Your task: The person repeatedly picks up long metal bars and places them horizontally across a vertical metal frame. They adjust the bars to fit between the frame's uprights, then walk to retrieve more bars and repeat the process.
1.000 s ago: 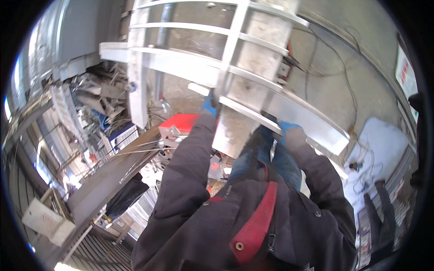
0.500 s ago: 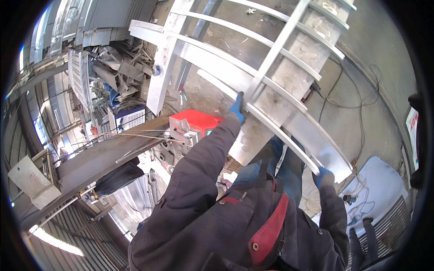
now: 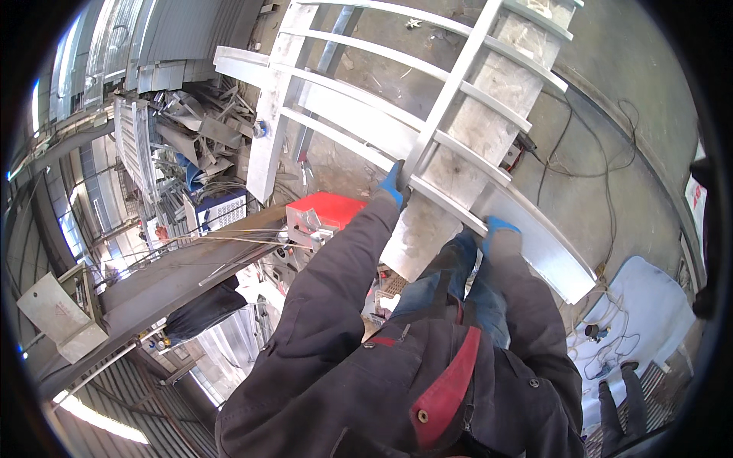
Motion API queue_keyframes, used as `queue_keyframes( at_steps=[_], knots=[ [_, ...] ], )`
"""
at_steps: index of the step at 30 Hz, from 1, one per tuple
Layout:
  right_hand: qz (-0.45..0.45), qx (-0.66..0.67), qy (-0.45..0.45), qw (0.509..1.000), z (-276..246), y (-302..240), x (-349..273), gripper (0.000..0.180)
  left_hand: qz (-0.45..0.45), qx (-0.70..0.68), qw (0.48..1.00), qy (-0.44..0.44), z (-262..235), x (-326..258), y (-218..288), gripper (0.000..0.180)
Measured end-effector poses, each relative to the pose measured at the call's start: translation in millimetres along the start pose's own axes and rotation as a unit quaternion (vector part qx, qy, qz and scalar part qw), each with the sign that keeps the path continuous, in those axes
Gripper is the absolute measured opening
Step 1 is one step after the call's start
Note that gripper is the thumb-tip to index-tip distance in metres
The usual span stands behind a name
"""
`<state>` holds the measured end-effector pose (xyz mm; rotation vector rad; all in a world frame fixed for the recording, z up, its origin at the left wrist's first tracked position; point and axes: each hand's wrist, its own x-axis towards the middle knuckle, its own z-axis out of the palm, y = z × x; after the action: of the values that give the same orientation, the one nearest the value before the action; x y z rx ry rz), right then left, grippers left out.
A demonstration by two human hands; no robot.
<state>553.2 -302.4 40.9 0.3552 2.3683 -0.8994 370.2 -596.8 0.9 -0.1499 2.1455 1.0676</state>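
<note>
We grip the metal frame with both gloved hands: our left hand is closed around its central upright bar, and our right hand is clamped on the wide curved plate at the frame's near edge. The frame is one welded piece, held up ahead of us, with two long side rails, one central bar and several crossbars; we count about four on each side. Just left of the frame's near end sits one red machine. Further left of the frame lies a heap of scrap metal. Right of the frame, black cables trail over the concrete floor.
</note>
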Motion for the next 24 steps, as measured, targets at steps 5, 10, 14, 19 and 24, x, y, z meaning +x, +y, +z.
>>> queue_keyframes(
  at_steps=[5,10,14,19,24],
  knots=[
    [0.063,-0.041,-0.045,0.996,9.8,42.4,-21.4,0.028,-0.061,-0.018,0.998,-0.011,4.9,-9.0,6.7,0.089],
    [0.050,-0.039,-0.050,0.997,26.3,42.1,-16.1,0.029,-0.036,0.033,0.999,0.014,8.1,-11.1,5.5,0.092],
    [0.023,-0.007,-0.022,0.999,28.8,28.8,-11.4,0.037,-0.098,-0.081,0.992,0.008,9.7,-4.6,2.6,0.092],
    [0.008,-0.003,-0.019,1.000,27.8,25.2,-6.5,0.047,-0.038,-0.020,0.999,0.013,9.3,-14.5,17.2,0.090],
    [0.010,0.021,-0.018,1.000,22.1,4.3,5.5,0.046,-0.177,-0.219,0.958,0.052,5.6,-15.7,44.3,0.090]
  ],
)
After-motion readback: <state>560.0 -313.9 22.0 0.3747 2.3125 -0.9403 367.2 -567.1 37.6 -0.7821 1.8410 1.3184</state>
